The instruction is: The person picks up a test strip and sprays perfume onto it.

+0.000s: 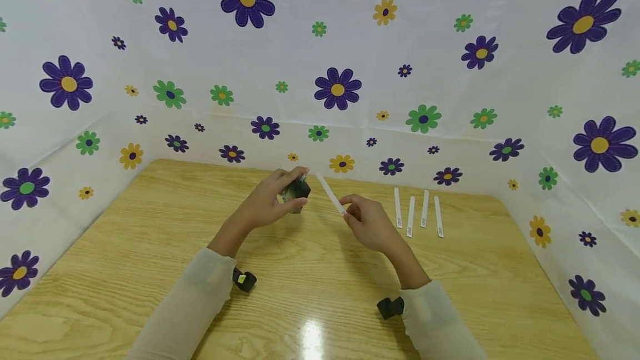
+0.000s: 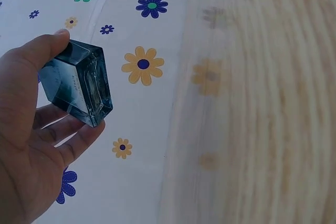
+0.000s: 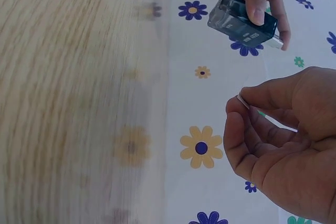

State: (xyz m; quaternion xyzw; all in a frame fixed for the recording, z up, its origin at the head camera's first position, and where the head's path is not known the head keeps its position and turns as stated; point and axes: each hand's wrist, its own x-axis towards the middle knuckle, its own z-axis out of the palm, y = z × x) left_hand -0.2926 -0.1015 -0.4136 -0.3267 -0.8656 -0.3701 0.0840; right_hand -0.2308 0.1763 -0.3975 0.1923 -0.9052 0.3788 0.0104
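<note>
My left hand (image 1: 270,199) grips a dark glass perfume bottle (image 1: 298,189), thumb on one side and fingers on the other. In the left wrist view the bottle (image 2: 86,82) is angular and blue-tinted, held off the table in a tilt. White lettering shows on the bottle (image 3: 239,22) in the right wrist view. My right hand (image 1: 370,224) pinches one end of a narrow white paper strip (image 1: 330,193) between thumb and finger. The strip's free end points up and left, close to the bottle but apart from it.
Several white paper strips (image 1: 410,216), each with small print at its near end, lie on the wooden table (image 1: 300,271) right of my right hand. Flower-printed white cloth (image 1: 290,60) stands behind and at both sides. Black wrist devices (image 1: 244,280) sit by both sleeves.
</note>
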